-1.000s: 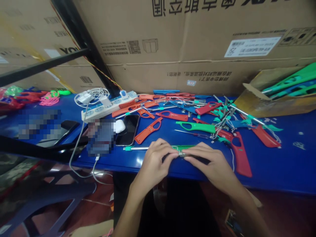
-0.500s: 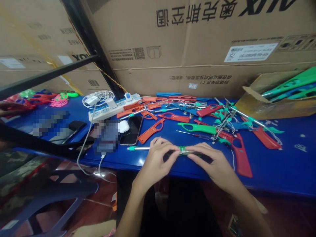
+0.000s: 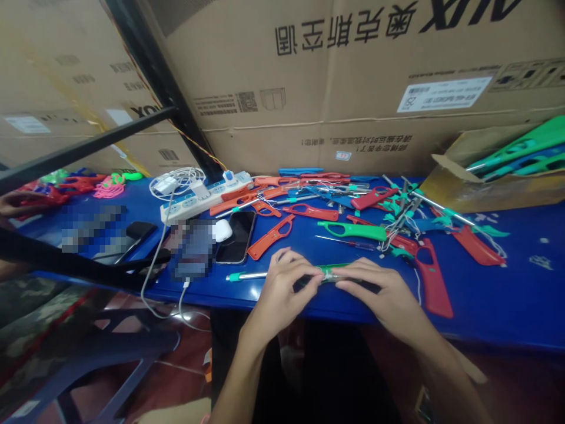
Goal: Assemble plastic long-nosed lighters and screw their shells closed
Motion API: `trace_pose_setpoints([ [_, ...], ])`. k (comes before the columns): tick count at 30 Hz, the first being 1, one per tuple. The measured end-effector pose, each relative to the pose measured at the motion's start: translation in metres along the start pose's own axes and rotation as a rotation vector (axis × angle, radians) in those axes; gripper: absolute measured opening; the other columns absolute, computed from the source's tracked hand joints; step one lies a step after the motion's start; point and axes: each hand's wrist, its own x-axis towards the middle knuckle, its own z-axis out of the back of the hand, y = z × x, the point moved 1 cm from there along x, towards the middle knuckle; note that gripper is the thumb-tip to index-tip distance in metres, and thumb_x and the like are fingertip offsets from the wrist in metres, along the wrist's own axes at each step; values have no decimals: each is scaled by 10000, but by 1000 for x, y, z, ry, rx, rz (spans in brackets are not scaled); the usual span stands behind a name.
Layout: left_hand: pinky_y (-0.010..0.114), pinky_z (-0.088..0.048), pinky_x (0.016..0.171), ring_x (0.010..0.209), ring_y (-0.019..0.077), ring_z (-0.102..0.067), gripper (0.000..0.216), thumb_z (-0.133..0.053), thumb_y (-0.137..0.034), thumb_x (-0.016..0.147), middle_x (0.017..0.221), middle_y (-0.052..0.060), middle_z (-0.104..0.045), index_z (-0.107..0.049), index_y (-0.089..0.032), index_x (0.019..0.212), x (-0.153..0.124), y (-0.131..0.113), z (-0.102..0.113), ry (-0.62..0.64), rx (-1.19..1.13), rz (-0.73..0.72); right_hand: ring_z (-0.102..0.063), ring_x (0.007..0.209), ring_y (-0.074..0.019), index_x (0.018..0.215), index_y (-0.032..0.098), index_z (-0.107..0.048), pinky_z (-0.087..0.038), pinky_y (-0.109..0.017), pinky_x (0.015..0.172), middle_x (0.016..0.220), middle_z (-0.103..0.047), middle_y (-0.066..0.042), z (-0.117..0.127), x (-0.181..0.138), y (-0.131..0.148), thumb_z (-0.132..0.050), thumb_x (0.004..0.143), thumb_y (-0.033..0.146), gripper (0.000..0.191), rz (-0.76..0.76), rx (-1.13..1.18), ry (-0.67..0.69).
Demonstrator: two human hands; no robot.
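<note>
A long-nosed lighter [image 3: 338,270] with a green casing lies crosswise near the front edge of the table, its metal tube [image 3: 252,276] pointing left. My left hand [image 3: 289,288] pinches its middle between thumb and fingers. From the other side, my right hand [image 3: 385,290] is closed on the handle end with thumb and fingertips. Small parts between the two sets of fingertips are too tiny to make out. Just beyond my hands are a green casing half [image 3: 353,229], a thin screwdriver [image 3: 348,242] and an orange casing half [image 3: 271,237]. Right of my right hand lies a red casing half [image 3: 432,280].
Lighter tubes, wires and casings pile up at the back. A carton [image 3: 485,191] of lighters stands right. Left are a power strip [image 3: 207,197], a phone [image 3: 236,238], a white earphone case [image 3: 222,230] and a black shelf post [image 3: 152,65]. Another person's hand [image 3: 13,204] shows far left.
The view has shifted slightly. Both hands keep their hold on the green lighter, with only slight finger movement; a little more green shows between them.
</note>
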Motion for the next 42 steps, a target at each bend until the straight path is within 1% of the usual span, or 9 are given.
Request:
trace_pose_setpoints([
  [6, 425, -349, 1088, 954, 175, -601, 97, -619, -237, 987, 917, -9, -738, -715, -250, 982, 0, -5, 1, 16, 14, 20, -694, 1006, -240, 1060, 288, -794, -529, -418, 945, 1061, -781, -32, 0, 0, 0, -680, 933, 319, 174, 36, -41, -53],
  [11, 412, -408, 1019, 1008, 210, -602, 132, -669, -315, 955, 1004, 26, -756, -720, -249, 1058, 1, -4, -1, 23, 52, 13, -683, 1037, -250, 1088, 279, -779, -503, -437, 969, 1091, -761, -42, 1, -2, -4, -663, 948, 352, 196, 28, -98, -116],
  [16, 460, -293, 1131, 989, 187, -613, 134, -608, -229, 990, 964, -12, -772, -740, -254, 980, 1, -3, -1, -4, 117, -7, -675, 1058, -239, 1105, 287, -775, -488, -427, 990, 1108, -761, -31, 0, -3, -7, -678, 942, 360, 203, 21, -66, -73],
  [19, 471, -245, 1161, 1005, 182, -614, 91, -658, -269, 961, 975, -22, -771, -741, -264, 999, 1, -4, 0, -2, 132, -14, -682, 1045, -234, 1077, 273, -782, -496, -413, 980, 1096, -770, -32, 0, -1, -7, -682, 940, 360, 190, 25, -37, -60],
  [23, 477, -233, 1168, 990, 175, -619, 104, -671, -276, 952, 955, -25, -768, -756, -285, 1010, 0, -3, -1, -10, 137, -37, -681, 1035, -232, 1078, 273, -782, -499, -410, 968, 1081, -775, -30, 3, 3, -3, -662, 957, 354, 189, 54, -81, 8],
  [29, 488, -270, 1148, 990, 181, -616, 145, -660, -243, 958, 968, -19, -776, -768, -298, 1039, -1, 0, 0, -22, 135, -71, -680, 1014, -235, 1068, 271, -778, -514, -410, 933, 1059, -772, -35, 10, 10, 5, -625, 980, 372, 203, 98, -184, 51],
  [37, 457, -362, 1074, 976, 192, -616, 127, -649, -254, 967, 968, 2, -762, -760, -276, 1026, 1, 1, -3, -27, 139, -95, -673, 1027, -239, 1127, 279, -746, -497, -430, 941, 1077, -761, -44, 7, 7, -7, -596, 995, 361, 216, 174, -262, 19],
  [39, 440, -391, 1051, 1034, 206, -615, 149, -678, -286, 948, 1037, 22, -752, -739, -263, 1083, 1, 0, -3, -42, 132, -80, -669, 1038, -239, 1130, 271, -738, -479, -428, 947, 1089, -756, -46, 6, 5, -7, -592, 998, 337, 207, 189, -289, -7],
  [42, 441, -405, 1062, 1136, 224, -597, 261, -691, -299, 941, 1177, 57, -715, -680, -247, 1196, -3, -1, 2, -114, 121, -48, -666, 1031, -250, 1109, 262, -737, -455, -443, 935, 1078, -756, -49, 6, 5, -8, -593, 996, 328, 195, 191, -359, -58],
])
